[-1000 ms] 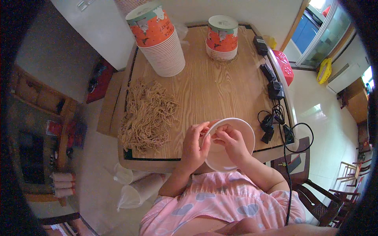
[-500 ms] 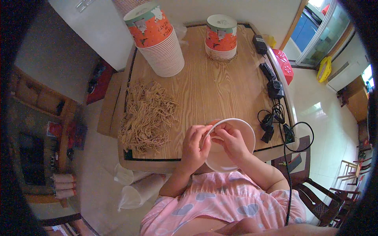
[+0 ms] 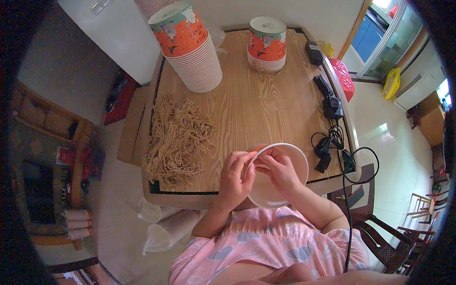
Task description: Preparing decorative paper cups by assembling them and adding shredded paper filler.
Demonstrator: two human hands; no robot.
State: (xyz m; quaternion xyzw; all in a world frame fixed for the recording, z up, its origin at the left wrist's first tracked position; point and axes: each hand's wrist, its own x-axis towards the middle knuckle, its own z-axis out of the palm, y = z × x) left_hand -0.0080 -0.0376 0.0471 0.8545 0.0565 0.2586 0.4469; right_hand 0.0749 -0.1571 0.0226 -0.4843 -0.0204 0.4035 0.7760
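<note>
Close to my body at the table's near edge, a white-lined paper bucket (image 3: 297, 166) is tilted with its opening toward me. My left hand (image 3: 236, 175) grips its left side, thumb at the rim and fingers outside. My right hand (image 3: 281, 172) reaches into the opening, its bent fingers closed against the inner wall near my left thumb. Whatever those fingertips hold is hidden. To the left lies a loose heap of tan twine cords (image 3: 180, 140). Behind it stands a tall stack of upside-down orange-and-white paper buckets (image 3: 192, 54).
A shorter stack of buckets (image 3: 267, 47) stands at the back, with twine around its bottom rim. Black power adapters (image 3: 332, 108) and coiled cable (image 3: 327, 145) lie along the table's right edge. A red stool (image 3: 342, 80) and a dark chair (image 3: 380, 237) stand to the right.
</note>
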